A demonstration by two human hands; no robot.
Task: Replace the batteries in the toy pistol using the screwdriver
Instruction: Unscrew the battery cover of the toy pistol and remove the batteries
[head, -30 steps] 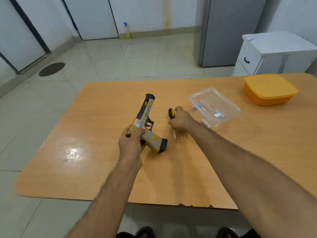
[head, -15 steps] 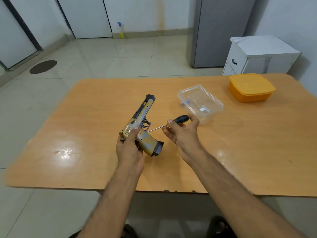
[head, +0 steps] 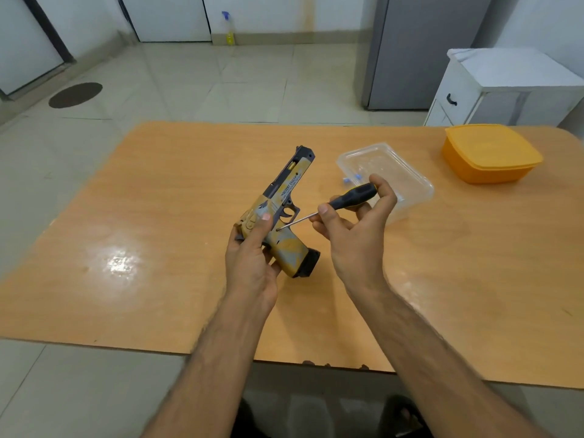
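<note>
The tan-and-grey camouflage plastic toy pistol (head: 282, 213) is held above the orange-brown wooden table (head: 158, 222), muzzle pointing away from the person and its black-based grip angled down toward the near right. The left hand (head: 252, 251) wraps the rear of the toy pistol, its fingers (head: 264, 218) clamped on the back of the frame with the thumb lying along the side. The right hand (head: 354, 229), just right of the toy pistol, holds the black-handled screwdriver with a thin metal shaft (head: 344, 200); its fingers are closed around the handle, the thumb pressing near where the shaft begins. The shaft slants down and to the left, and its tip touches the side of the toy pistol just below the trigger guard, at the top of the grip.

Behind the right hand and to the right of the toy pistol, a clear rectangular plastic container (head: 395, 172) rests on the table with small blue-and-white items inside that are too small to identify. Farther right of the toy pistol, well apart, a closed orange plastic lidded box (head: 489, 153) stands near the table's far corner.
</note>
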